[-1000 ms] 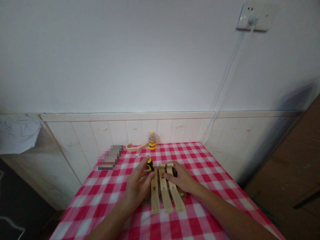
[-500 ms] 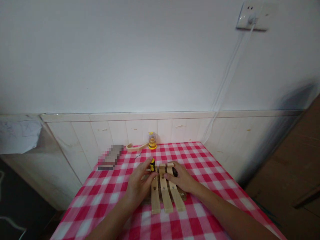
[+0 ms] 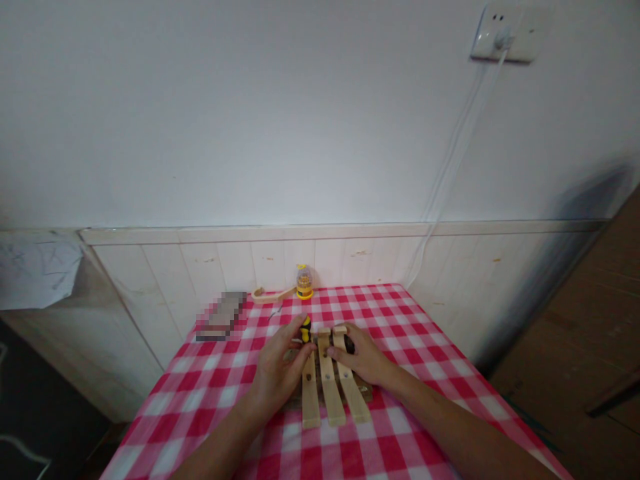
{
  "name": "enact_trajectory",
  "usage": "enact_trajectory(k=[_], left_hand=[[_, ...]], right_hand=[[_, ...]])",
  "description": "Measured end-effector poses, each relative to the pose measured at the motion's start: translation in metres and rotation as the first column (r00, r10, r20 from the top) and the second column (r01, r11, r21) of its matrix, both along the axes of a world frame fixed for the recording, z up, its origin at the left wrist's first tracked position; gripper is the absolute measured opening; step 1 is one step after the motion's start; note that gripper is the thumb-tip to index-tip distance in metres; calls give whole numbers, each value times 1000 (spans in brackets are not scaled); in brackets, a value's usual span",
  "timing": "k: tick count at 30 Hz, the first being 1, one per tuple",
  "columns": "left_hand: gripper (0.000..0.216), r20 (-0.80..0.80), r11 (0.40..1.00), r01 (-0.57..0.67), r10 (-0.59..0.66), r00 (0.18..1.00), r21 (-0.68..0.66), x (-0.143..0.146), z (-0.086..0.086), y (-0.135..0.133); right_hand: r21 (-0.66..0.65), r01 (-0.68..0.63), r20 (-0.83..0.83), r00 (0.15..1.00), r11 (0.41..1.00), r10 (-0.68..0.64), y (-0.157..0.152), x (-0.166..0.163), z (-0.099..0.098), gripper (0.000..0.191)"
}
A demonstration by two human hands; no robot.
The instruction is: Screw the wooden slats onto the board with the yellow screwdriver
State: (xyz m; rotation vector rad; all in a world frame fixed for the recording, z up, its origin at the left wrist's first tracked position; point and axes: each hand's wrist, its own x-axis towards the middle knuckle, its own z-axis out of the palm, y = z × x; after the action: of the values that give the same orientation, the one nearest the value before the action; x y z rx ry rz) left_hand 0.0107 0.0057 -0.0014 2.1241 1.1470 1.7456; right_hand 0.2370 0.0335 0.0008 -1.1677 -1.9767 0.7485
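My left hand [image 3: 278, 361] is closed round a small screwdriver with a yellow and black handle [image 3: 305, 329], held upright over the leftmost of three pale wooden strips [image 3: 311, 403]. The strips lie side by side across a darker wooden base [image 3: 367, 390], and small screws or holes show in them. My right hand [image 3: 361, 353] grips the far right side of the piece, its thumb over the middle and right strips [image 3: 353, 400]. A dark rounded part [image 3: 349, 344] shows beside its fingers. The screwdriver's tip is too small to make out.
A red and white checked cloth [image 3: 390, 427] covers the table. Towards the wall stand a yellow-capped case of small bits [image 3: 304, 283] and a curved wooden piece [image 3: 273, 298]. A blurred flat object [image 3: 223, 317] lies at the left edge. A white cable hangs from the wall socket [image 3: 505, 37].
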Motion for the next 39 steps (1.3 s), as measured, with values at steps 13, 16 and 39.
enact_trajectory(k=[13, 16, 39], left_hand=[[55, 0, 999, 4, -4, 1000, -52, 1, 5, -4], [53, 12, 1000, -20, 20, 1000, -15, 1, 5, -4], [51, 22, 999, 30, -30, 999, -18, -1, 8, -20]], right_hand=[[6, -16, 0, 1000, 1000, 16, 2, 1, -2, 23], [12, -11, -4, 1000, 1000, 11, 2, 1, -3, 23], [3, -3, -1, 1000, 1000, 3, 1, 0, 1, 22]])
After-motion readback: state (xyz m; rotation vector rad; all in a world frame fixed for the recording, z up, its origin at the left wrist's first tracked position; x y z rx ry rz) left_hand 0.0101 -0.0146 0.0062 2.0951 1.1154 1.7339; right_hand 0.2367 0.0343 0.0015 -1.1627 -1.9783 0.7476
